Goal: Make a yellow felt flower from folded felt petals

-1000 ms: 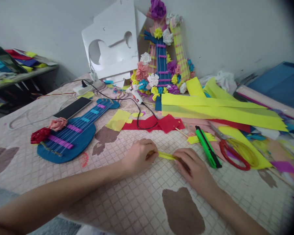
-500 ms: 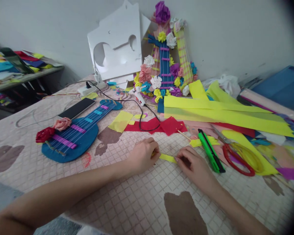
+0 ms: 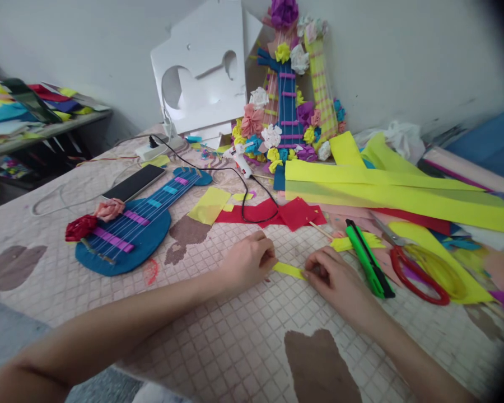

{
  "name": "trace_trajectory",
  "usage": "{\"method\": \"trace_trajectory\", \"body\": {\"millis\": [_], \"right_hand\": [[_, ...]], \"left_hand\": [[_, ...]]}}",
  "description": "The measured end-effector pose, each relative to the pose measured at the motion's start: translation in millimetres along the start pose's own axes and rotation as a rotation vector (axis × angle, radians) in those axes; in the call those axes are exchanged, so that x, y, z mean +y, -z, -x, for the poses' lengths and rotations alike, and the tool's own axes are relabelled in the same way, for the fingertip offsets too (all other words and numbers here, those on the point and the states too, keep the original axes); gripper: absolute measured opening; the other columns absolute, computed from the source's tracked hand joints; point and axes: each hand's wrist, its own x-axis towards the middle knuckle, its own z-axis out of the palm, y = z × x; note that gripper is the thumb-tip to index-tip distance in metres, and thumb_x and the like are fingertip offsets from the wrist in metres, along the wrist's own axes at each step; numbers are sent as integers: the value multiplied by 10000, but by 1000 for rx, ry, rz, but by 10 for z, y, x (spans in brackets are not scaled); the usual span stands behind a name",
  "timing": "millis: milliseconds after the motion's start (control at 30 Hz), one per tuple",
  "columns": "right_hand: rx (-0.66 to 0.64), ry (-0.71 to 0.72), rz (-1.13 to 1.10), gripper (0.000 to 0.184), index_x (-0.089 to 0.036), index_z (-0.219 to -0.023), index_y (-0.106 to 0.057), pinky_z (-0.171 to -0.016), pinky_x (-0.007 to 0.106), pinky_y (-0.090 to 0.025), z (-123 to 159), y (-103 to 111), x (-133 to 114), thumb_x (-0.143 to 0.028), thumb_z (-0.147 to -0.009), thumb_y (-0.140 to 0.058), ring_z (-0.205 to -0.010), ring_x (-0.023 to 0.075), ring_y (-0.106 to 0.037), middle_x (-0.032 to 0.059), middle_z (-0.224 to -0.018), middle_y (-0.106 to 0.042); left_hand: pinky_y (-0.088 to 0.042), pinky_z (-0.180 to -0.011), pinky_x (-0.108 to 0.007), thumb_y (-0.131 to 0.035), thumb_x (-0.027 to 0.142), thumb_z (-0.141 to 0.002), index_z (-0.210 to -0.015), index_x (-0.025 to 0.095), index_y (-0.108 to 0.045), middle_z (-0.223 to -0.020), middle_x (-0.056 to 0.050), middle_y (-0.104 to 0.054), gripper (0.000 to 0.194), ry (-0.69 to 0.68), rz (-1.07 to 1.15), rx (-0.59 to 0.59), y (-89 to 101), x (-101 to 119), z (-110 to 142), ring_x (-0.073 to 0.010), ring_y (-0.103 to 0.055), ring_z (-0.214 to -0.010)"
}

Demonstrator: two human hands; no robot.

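A narrow yellow paper strip (image 3: pixel 289 270) stretches between my two hands, low over the quilted tabletop. My left hand (image 3: pixel 252 258) pinches its left end with curled fingers. The strip's right end sits between the thumb and fingers of my right hand (image 3: pixel 334 275). Right of that hand lies a green box cutter (image 3: pixel 368 258), beside scissors with red handles (image 3: pixel 420 274). Off to the left of my hands, a blue paper-covered guitar (image 3: pixel 124 238) with white strings and purple bars lies flat, a red and a pink paper flower on its lower end.
Red paper (image 3: pixel 294 215) and a white glue gun (image 3: pixel 240 161) with a black cord lie beyond my hands. Long yellow paper sheets (image 3: pixel 395 193) cover the right side. A phone (image 3: pixel 135 182) lies behind the guitar. Flower-decorated guitars (image 3: pixel 288 106) lean on the wall beside white foam board (image 3: pixel 210 112).
The view has shifted slightly, so most things appear a little further right. Both hands keep their pinch on the yellow strip, with hardly any movement.
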Motion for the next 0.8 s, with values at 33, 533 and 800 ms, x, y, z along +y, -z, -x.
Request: {"method": "trace_trajectory", "body": {"millis": [33, 533, 800], "right_hand": [[6, 8, 2, 92, -215, -766, -506, -557, 268, -472, 2, -4, 6, -128, -793, -504, -627, 129, -552, 8, -796, -516], [-24, -4, -18, 95, -217, -746, -497, -587, 278, -480, 26, 17, 22, -143, -804, -505, -670, 144, -549, 12, -793, -526], [7, -33, -90, 50, -228, -811, -538, -580, 272, -475, 84, 72, -15, -237, -848, -505, -646, 152, -575, -1, -729, -610]], "left_hand": [[-433, -599, -232, -530, 131, -758, -724, 149, -566, -804, -20, -545, 52, 1, 5, 3, -1, -5, -3, -113, -531, -667], [-434, -600, -228, -538, 85, -729, -726, 156, -569, -795, -15, -559, 78, -23, 1, -21, 3, -34, -14, -117, -534, -687], [-481, -695, -282, -605, 183, -755, -944, 168, -556, -917, -46, -620, 195, -91, 141, -31, 53, -13, -18, -156, -583, -803]]}}
